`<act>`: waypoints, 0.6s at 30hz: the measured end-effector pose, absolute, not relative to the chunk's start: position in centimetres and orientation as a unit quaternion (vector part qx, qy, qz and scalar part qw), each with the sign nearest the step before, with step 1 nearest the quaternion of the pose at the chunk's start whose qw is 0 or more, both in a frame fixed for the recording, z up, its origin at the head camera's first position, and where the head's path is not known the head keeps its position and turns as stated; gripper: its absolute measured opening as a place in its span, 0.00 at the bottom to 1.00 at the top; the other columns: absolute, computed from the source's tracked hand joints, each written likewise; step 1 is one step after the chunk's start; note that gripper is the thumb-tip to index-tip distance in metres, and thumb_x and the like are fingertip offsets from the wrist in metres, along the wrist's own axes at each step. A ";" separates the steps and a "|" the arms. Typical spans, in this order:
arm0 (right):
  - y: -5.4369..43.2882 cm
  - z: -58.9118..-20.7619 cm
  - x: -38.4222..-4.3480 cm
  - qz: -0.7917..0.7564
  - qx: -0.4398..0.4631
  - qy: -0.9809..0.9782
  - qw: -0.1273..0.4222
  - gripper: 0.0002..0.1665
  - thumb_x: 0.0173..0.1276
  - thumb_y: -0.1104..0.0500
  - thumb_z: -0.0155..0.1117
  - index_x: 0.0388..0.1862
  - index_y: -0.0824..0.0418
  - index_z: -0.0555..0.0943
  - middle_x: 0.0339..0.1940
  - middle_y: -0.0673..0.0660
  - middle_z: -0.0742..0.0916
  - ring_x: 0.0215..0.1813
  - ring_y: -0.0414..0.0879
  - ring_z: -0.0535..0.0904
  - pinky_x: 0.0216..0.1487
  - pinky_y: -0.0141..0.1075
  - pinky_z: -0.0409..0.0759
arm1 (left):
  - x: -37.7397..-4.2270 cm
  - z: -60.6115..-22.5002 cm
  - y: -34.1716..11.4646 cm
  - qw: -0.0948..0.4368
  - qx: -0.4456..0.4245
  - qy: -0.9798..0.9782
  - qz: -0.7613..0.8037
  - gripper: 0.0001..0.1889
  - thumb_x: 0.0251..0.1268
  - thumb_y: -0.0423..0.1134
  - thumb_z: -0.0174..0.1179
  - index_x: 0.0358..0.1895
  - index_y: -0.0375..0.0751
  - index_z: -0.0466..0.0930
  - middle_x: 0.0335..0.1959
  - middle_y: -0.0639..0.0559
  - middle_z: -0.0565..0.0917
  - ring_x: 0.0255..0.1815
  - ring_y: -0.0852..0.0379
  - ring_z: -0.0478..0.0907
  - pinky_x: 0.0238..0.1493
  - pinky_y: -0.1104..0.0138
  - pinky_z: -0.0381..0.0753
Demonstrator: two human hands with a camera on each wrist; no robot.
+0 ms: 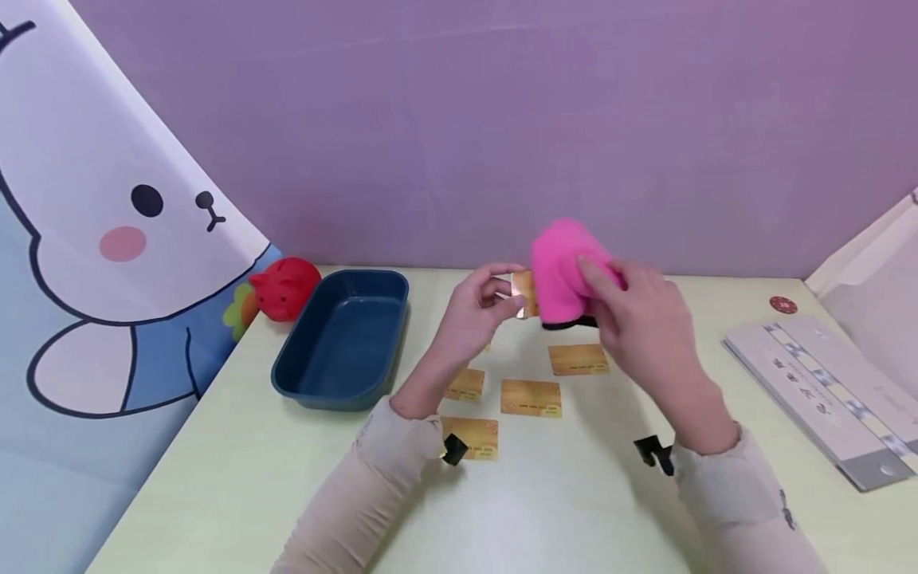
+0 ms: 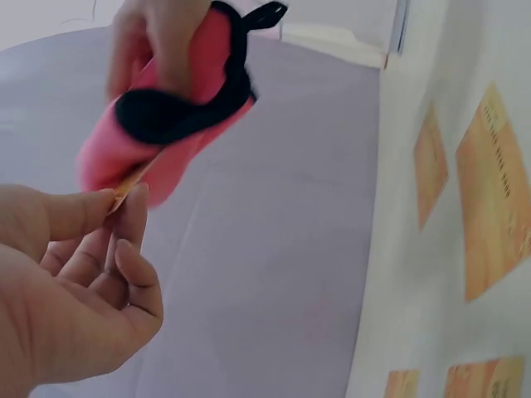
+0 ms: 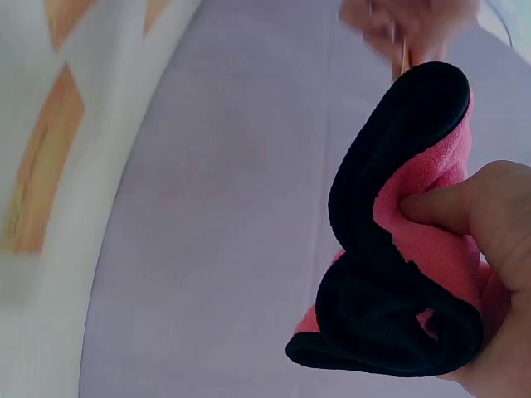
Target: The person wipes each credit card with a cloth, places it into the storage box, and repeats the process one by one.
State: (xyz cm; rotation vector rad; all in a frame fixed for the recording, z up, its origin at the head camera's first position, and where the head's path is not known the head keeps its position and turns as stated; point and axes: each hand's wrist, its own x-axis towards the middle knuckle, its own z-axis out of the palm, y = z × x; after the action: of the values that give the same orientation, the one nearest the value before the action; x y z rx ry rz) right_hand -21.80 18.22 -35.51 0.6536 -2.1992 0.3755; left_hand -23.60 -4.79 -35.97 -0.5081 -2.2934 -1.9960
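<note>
A gold card (image 1: 524,293) is pinched between the thumb and fingers of my left hand (image 1: 473,315), raised above the table. My right hand (image 1: 649,327) grips a bunched pink cloth with black edging (image 1: 562,267) and holds it against the card, covering its right part. In the left wrist view, the card (image 2: 133,181) shows edge-on between the fingertips, overlapped by the cloth (image 2: 211,62), which has a small black loop. In the right wrist view, my thumb presses into the folded cloth (image 3: 431,240).
Several gold cards lie on the table (image 1: 574,494) below my hands, one (image 1: 531,398) near the middle. To the left stand a dark blue basin (image 1: 351,339) and a red piggy bank (image 1: 285,288). A grey-white box (image 1: 825,391) and a red chip (image 1: 783,304) lie at right.
</note>
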 end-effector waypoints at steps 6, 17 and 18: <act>21.9 -34.4 -22.2 0.174 0.181 -0.879 0.405 0.27 0.65 0.64 0.65 0.64 0.56 0.80 0.46 0.72 0.84 0.42 0.69 0.78 0.37 0.62 0.75 | -24.2 -35.4 -6.1 0.021 -0.176 -0.724 -0.667 0.21 0.69 0.32 0.62 0.63 0.46 0.76 0.32 0.56 0.81 0.31 0.55 0.71 0.34 0.68 0.70; 20.2 -33.3 -20.9 0.235 0.252 -0.822 0.454 0.26 0.64 0.62 0.69 0.63 0.60 0.81 0.49 0.72 0.85 0.49 0.69 0.79 0.52 0.58 0.76 | -24.2 -36.2 -5.9 0.052 -0.158 -0.741 -0.651 0.19 0.70 0.34 0.62 0.62 0.45 0.75 0.32 0.49 0.83 0.33 0.55 0.79 0.35 0.67 0.70; 19.4 -33.4 -20.9 0.230 0.283 -0.813 0.454 0.26 0.64 0.62 0.70 0.62 0.61 0.81 0.48 0.72 0.86 0.48 0.68 0.80 0.51 0.58 0.77 | -24.2 -36.3 -5.6 0.056 -0.160 -0.743 -0.648 0.19 0.70 0.32 0.62 0.62 0.44 0.75 0.34 0.47 0.84 0.33 0.55 0.79 0.36 0.69 0.72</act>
State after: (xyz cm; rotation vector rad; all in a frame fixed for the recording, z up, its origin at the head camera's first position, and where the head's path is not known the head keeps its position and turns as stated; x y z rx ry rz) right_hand -20.91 19.44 -33.36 0.6989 -2.0068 0.5667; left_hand -24.23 -5.61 -36.30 -0.4846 -2.2545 -1.9656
